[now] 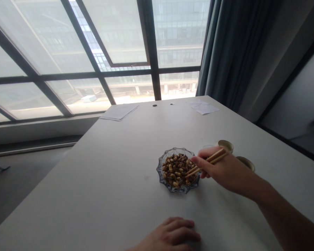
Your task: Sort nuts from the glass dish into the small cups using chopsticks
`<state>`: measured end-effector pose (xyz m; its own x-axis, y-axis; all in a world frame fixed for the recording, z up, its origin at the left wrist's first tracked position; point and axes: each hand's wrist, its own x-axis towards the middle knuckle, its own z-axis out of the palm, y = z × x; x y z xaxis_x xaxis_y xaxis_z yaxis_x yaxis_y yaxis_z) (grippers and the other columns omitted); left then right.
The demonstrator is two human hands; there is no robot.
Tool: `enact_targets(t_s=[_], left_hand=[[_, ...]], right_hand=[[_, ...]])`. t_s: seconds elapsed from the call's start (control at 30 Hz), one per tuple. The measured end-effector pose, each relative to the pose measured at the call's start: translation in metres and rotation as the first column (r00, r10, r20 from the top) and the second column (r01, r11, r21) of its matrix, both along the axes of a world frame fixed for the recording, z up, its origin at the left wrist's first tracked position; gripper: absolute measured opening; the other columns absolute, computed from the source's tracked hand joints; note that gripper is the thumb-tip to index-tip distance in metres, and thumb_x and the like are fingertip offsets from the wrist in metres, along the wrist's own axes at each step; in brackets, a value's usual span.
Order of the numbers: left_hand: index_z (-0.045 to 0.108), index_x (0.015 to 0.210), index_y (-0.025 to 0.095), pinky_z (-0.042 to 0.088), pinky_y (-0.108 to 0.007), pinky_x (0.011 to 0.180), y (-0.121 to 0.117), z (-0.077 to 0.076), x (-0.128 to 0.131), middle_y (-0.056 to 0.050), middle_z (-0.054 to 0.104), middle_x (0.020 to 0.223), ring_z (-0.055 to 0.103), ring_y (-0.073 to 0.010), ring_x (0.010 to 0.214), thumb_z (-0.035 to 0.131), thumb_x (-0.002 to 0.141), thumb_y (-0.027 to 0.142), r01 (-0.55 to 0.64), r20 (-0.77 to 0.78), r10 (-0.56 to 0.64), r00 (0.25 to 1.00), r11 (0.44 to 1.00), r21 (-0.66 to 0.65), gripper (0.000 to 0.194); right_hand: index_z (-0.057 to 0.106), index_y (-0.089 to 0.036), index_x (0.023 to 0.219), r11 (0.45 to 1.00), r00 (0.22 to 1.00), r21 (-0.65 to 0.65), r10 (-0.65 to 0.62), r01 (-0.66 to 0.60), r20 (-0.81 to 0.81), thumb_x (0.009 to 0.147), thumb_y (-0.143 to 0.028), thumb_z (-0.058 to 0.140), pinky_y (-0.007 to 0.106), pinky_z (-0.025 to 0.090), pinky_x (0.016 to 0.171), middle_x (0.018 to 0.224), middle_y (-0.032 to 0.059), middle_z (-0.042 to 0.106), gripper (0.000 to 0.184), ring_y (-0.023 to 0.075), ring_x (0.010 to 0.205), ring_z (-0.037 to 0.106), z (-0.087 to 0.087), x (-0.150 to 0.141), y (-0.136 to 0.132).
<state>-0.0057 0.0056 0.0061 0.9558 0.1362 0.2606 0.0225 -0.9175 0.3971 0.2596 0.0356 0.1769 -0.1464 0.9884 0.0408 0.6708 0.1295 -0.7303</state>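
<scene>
My right hand (211, 165) is closed around a pair of wooden chopsticks (215, 157), whose tips reach into the right side of a scalloped glass bowl (161, 176). Peanuts (170, 168) and dark striped seeds that look like sunflower seeds (181, 160) fill the bowl in a mix. Whether the tips pinch a piece is too small to tell. Nearer to me, my left hand (172, 234) rests on the table below the bowl, fingers stretched out and holding nothing. Behind my right hand stand two small bowls (225, 145), partly hidden by it; their contents cannot be made out.
The white table (94, 184) stretches toward a large window (131, 87). Paper sheets (120, 112) lie at its far left, and more paper (203, 106) at the far right. A clear rim (208, 147) shows just behind my right hand. A dark curtain (225, 52) hangs at the right.
</scene>
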Motion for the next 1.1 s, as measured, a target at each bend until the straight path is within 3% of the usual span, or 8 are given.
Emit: enact_targets(t_s=[0.2,0.43,0.67,1.1], left_hand=[[0.065,0.123,0.02,0.035,-0.03,0.127,0.0,0.001,0.0,-0.004,0.069,0.144,0.054,-0.0197,0.145,0.066,0.107,0.027,0.001,-0.007,-0.001,1.0,1.0,-0.014,0.017],[0.065,0.124,0.021,0.035,-0.031,0.127,0.001,0.004,0.0,-0.005,0.069,0.145,0.054,-0.0204,0.145,0.069,0.105,0.026,0.004,-0.012,-0.005,1.0,1.0,-0.015,0.02],[0.064,0.123,0.02,0.034,-0.03,0.128,-0.001,0.001,0.0,-0.006,0.069,0.144,0.053,-0.0195,0.146,0.067,0.106,0.026,0.004,-0.004,-0.004,1.0,0.999,-0.034,0.018],[0.064,0.123,0.021,0.035,-0.031,0.127,0.0,0.002,0.001,-0.005,0.069,0.145,0.053,-0.0204,0.146,0.066,0.107,0.025,0.004,-0.001,-0.004,1.0,0.999,-0.037,0.017]], right_hand=[[0.057,-0.02,0.06,0.997,0.997,0.062,-0.055,0.051,0.062,0.103,-0.048,0.053,0.026,0.04,0.052,0.056,-0.0001,0.064,0.051,0.0147,0.055,0.061,0.004,-0.001,-0.002],[0.062,-0.02,0.066,0.999,0.999,0.003,0.04,-0.04,0.035,0.102,-0.047,0.056,0.026,0.044,0.058,0.063,-0.0005,0.07,0.045,0.015,0.06,0.065,-0.001,-0.004,-0.003],[0.071,-0.02,0.072,0.999,0.997,-0.042,0.015,-0.011,0.075,0.1,-0.048,0.06,0.027,0.043,0.057,0.062,0.0007,0.071,0.041,0.0167,0.059,0.066,0.009,0.005,-0.005],[0.073,-0.02,0.073,0.998,0.996,-0.069,0.017,-0.011,0.088,0.098,-0.049,0.062,0.028,0.043,0.056,0.061,0.0014,0.072,0.04,0.0174,0.058,0.067,0.006,0.005,-0.004]])
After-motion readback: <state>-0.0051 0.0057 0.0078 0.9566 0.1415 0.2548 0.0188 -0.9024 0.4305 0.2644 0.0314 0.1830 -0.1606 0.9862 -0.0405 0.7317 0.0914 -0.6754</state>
